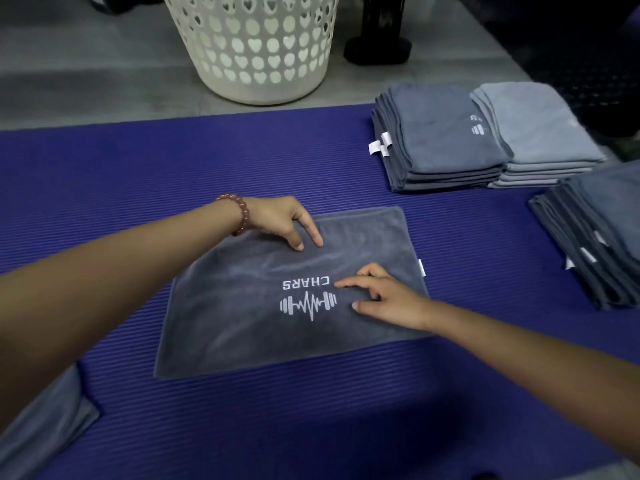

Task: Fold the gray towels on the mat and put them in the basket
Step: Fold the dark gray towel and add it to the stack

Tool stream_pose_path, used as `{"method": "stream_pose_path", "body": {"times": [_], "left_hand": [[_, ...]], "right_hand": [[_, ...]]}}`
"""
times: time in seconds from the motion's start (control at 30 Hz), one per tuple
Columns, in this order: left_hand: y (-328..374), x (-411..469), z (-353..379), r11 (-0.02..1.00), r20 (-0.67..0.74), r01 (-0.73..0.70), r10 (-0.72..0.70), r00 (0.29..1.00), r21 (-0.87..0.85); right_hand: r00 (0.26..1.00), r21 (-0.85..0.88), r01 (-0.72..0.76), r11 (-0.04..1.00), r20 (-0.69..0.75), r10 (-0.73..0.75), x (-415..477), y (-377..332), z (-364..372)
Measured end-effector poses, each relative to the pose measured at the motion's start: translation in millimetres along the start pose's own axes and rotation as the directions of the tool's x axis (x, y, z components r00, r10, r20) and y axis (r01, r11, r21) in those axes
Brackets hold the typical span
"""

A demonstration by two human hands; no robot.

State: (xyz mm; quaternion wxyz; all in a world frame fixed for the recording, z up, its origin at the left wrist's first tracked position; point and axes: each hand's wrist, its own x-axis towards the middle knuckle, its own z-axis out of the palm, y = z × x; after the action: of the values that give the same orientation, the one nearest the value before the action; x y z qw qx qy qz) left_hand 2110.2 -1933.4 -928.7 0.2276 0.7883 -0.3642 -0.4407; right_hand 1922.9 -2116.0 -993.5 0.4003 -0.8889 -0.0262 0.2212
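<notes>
Gray towel lying flat mid-mat, logo up. Left hand resting at towel's far-left edge, index and thumb tips pressing cloth, other fingers curled, gripping nothing. Right hand spreading loose over towel's right side, fingertips touching near logo; possibly pinching edge, hard to tell. Folded stacks sitting right. White basket standing beyond mat.
</notes>
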Motion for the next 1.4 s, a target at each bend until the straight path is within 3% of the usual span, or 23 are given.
{"method": "stream_pose_path", "body": {"times": [0.07,0.13,0.2,0.27,0.3,0.37,0.47,0.53,0.63,0.73,0.83,0.97,1.07,1.17,1.23,1.33,1.4], "left_hand": [[9.3,-15.7,-1.8,0.993,-0.121,-0.049,0.036,0.992,-0.104],[18.8,-33.9,-1.0,0.970,-0.215,-0.122,0.076,0.974,-0.209],[28.6,-52.4,2.8,0.929,-0.287,-0.217,0.130,0.949,-0.299],[40.0,-70.2,6.8,0.856,-0.368,-0.327,0.176,0.913,-0.400],[46.1,-78.4,7.4,0.819,-0.416,-0.379,0.192,0.889,-0.432],[59.2,-94.4,5.7,0.767,-0.509,-0.464,0.210,0.835,-0.443],[75.0,-115.7,-0.1,0.704,-0.652,-0.568,0.197,0.732,-0.426],[80.4,-129.9,-3.6,0.659,-0.720,-0.623,0.175,0.672,-0.421],[79.3,-150.6,-8.2,0.601,-0.782,-0.679,0.137,0.607,-0.422],[74.0,-166.5,-8.9,0.576,-0.790,-0.693,0.125,0.600,-0.435],[72.3,-176.3,-4.6,0.623,-0.782,-0.662,0.124,0.610,-0.417],[68.8,-180.9,-1.7,0.608,-0.790,-0.651,0.061,0.610,-0.455],[65.0,-181.8,-2.4,0.616,-0.800,-0.638,0.020,0.600,-0.463],[57.9,-181.0,-4.4,0.663,-0.846,-0.609,-0.069,0.529,-0.435],[50.1,-181.6,-7.5,0.675,-0.851,-0.587,-0.121,0.510,-0.448],[35.9,-183.1,-11.5,0.709,-0.812,-0.515,-0.141,0.566,-0.482],[24.5,-183.4,-11.6,0.736,-0.778,-0.457,-0.149,0.611,-0.500]], "right_hand": [[0.997,0.054,-0.007,0.999,-0.077,0.011,-4.3,-1.1,1.3],[0.965,0.144,0.007,0.989,-0.259,0.031,-7.8,-5.9,4.2],[0.878,0.280,-0.030,0.959,-0.452,0.159,-8.8,-15.9,4.1],[0.781,0.474,-0.082,0.876,-0.515,0.352,-11.4,-25.8,3.8],[0.757,0.597,-0.112,0.795,-0.467,0.457,-12.4,-30.0,3.6],[0.779,0.790,-0.138,0.597,-0.286,0.558,-15.8,-39.9,-0.3],[0.859,0.921,-0.158,0.357,-0.050,0.509,-27.8,-60.9,-20.5],[0.881,0.958,-0.120,0.260,-0.018,0.473,-34.7,-77.4,-37.8],[0.888,0.965,-0.082,0.250,-0.044,0.457,-41.5,-91.7,-55.4],[0.913,0.968,-0.096,0.234,-0.008,0.407,-43.4,-101.6,-54.8],[0.945,0.949,-0.077,0.306,-0.028,0.325,-38.3,-111.1,-42.8],[0.980,0.918,-0.025,0.396,-0.056,0.192,-24.0,-123.9,-23.4],[0.989,0.947,-0.004,0.321,-0.044,0.141,-14.1,-131.9,-2.5],[0.971,0.983,0.108,0.147,-0.136,0.198,-4.7,-133.0,1.4],[0.977,0.990,0.090,0.112,-0.109,0.183,-6.1,-137.9,-15.0],[0.993,0.978,0.014,0.209,-0.037,0.108,-8.7,-139.3,-48.7],[0.985,0.922,0.016,0.387,-0.082,0.154,-6.7,-137.9,-69.1]]}}
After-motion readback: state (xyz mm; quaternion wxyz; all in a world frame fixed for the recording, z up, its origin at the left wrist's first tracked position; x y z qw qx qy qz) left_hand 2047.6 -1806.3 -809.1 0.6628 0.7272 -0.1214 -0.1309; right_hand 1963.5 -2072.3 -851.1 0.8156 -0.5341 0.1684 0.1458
